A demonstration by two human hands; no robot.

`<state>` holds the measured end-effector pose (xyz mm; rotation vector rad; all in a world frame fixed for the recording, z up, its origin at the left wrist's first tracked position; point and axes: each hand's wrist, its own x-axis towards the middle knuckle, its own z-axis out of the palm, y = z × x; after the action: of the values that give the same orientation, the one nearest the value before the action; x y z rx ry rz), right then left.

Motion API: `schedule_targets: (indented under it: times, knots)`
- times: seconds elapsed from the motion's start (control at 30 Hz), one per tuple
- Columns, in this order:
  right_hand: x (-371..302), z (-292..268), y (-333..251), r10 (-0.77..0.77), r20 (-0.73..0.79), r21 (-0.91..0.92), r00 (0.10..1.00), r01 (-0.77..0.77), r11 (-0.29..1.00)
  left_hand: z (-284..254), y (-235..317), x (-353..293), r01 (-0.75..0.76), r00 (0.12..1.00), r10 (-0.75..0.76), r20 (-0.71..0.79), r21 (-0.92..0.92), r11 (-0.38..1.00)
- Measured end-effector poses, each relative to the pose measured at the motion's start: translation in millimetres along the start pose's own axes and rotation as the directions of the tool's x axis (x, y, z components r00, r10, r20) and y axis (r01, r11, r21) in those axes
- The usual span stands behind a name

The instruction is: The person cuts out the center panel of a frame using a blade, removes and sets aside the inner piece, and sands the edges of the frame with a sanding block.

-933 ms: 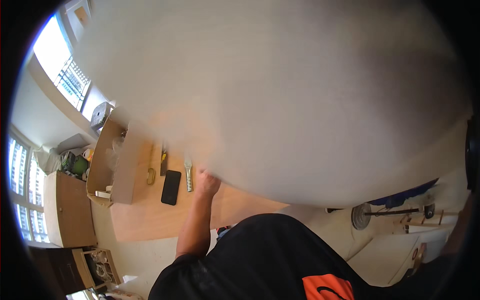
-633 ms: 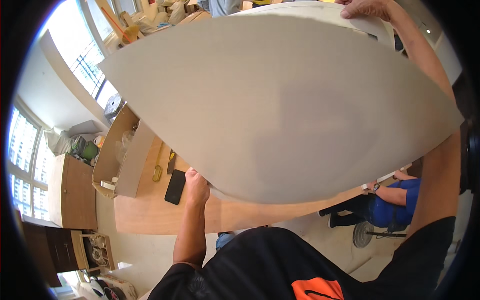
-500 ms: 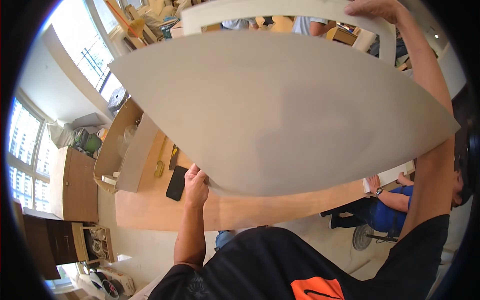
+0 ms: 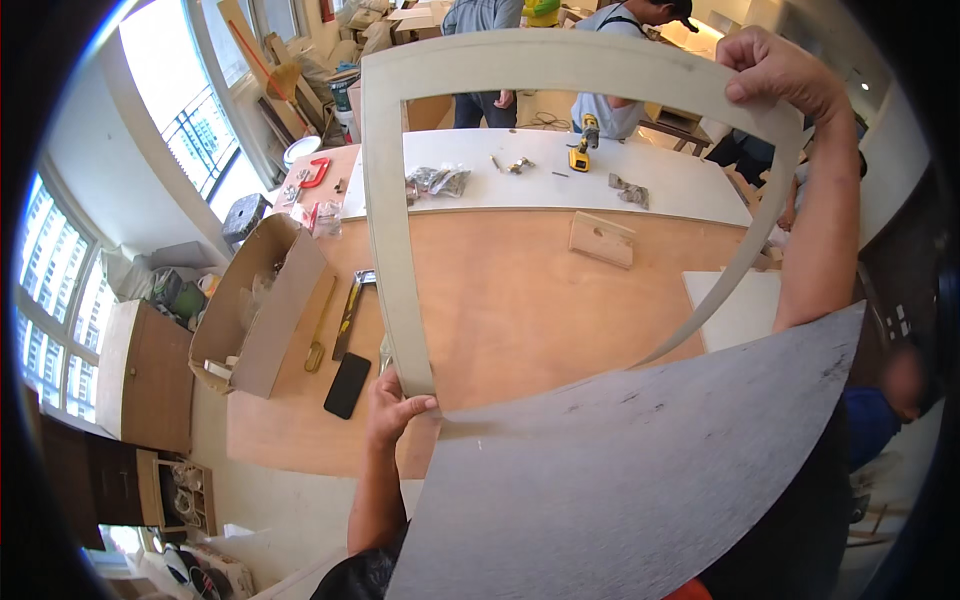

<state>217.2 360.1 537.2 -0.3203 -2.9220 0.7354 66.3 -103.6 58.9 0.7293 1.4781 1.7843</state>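
A pale, open rectangular frame (image 4: 560, 62) with a bowed right side stands tilted up in front of me. My right hand (image 4: 785, 75) is closed on its upper right corner. At the lower left corner, my left hand (image 4: 392, 405) grips the frame, its thumb lying near the corner of a grey sheet (image 4: 640, 470). That sheet slopes from the frame's lower side toward my body, showing a scuffed grey face and hiding part of my torso. Whether the sheet is joined to the frame, I cannot tell. A black phone (image 4: 347, 386) lies beside my left hand.
On the wooden table (image 4: 540, 300) are a carpenter's square (image 4: 350, 315), a cardboard box (image 4: 285, 325) and a wooden block (image 4: 602, 238). Beyond, a white panel (image 4: 540, 195) carries a yellow drill (image 4: 583, 145) and bagged hardware (image 4: 440, 180). People stand behind it; another is at right.
The sheet has swung down toward my body, off the frame's opening, turning its scuffed grey face up. The table beyond now shows through the frame. Both hands keep hold.
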Motion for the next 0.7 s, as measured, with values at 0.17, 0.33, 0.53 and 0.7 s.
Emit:
schedule_targets:
  times: [0.17, 0.33, 0.53, 0.7]
  knots:
    - [-20.8, -11.1, 15.1, -0.031, 0.053, -0.016, 0.998, 0.032, 0.999, 36.2, 39.4, -52.0, -0.259, 0.779, 0.602, -0.175, 0.786, 0.562]
    - [-24.8, -10.7, 17.5, -0.088, 0.062, 0.081, 0.994, 0.083, 0.993, 53.0, 14.1, -83.4, -0.363, 0.836, 0.541, -0.09, 0.649, 0.669]
    - [-50.4, -12.0, 5.8, -0.196, -0.003, 0.067, 0.981, 0.196, 0.978, 57.8, -30.1, -47.7, -0.448, 0.678, 0.672, -0.298, 0.557, 0.699]
    - [-73.3, -5.9, 1.2, -0.28, 0.044, 0.096, 0.959, 0.275, 0.957, 69.4, 10.1, -48.6, -0.474, 0.746, 0.629, -0.219, 0.488, 0.733]
